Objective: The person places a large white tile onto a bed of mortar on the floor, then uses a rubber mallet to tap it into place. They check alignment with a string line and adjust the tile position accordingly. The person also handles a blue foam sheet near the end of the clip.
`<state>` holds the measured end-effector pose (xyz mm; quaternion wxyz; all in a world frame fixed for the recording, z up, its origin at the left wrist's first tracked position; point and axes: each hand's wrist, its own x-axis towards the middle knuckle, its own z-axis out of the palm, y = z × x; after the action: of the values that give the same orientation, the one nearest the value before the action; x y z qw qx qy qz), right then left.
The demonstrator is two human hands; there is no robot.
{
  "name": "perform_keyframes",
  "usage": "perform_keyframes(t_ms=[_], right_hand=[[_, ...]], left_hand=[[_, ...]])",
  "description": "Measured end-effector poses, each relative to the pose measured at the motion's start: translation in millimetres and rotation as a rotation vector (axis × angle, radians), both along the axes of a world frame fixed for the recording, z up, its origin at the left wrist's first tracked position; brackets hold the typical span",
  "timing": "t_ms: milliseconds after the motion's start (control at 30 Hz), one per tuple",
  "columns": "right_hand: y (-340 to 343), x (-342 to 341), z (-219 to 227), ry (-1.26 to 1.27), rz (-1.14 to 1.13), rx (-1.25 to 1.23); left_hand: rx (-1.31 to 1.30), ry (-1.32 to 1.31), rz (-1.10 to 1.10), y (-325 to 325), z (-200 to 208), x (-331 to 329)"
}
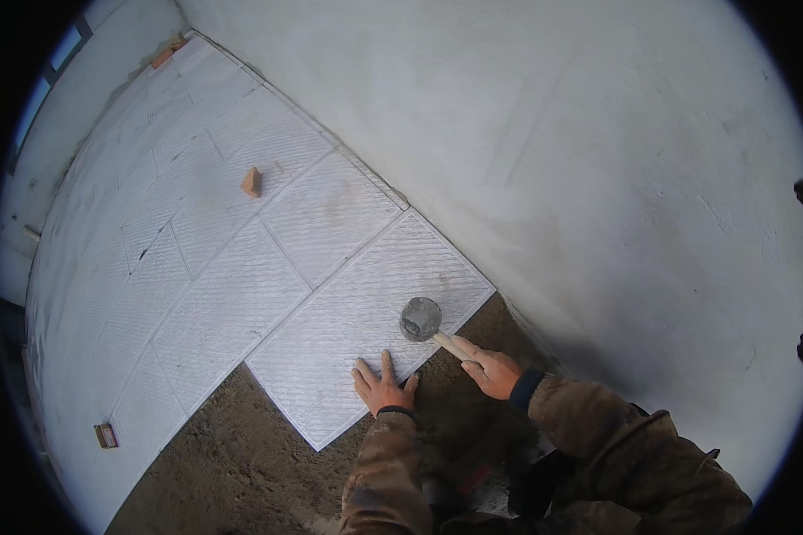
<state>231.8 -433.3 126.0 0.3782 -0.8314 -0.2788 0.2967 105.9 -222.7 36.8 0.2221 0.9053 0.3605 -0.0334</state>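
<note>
One tile (357, 321) bears the left hand (384, 390) and perhaps one mallet (422, 318).

Bounded at right by pale wall (616, 160); fitted far left with bright window (66, 48); floored near with rough brown ground (214, 455).

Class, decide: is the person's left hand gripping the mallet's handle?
No: the right hand grips the mallet by its handle, while the left hand lies spread on a tile.

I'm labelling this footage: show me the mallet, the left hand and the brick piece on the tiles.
Mallet (420, 319), head view: on its round grey head.
Left hand (383, 391), head view: back of the hand.
Brick piece (252, 183), head view: middle of its visible surface.
</note>
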Motion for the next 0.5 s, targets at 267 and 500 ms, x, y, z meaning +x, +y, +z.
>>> perform_keyframes(t_ms=[267,500], right_hand=[[-17.7,2.9,-22.2,-0.068,-0.156,0.136],[2.8,22.1,-39.8,0.042,-0.195,0.053]], left_hand=[[0.031,0.013,0.002,-5.7,-13.8,12.8],[0.031,-0.030,-0.002,-6.3,-16.2,10.4]])
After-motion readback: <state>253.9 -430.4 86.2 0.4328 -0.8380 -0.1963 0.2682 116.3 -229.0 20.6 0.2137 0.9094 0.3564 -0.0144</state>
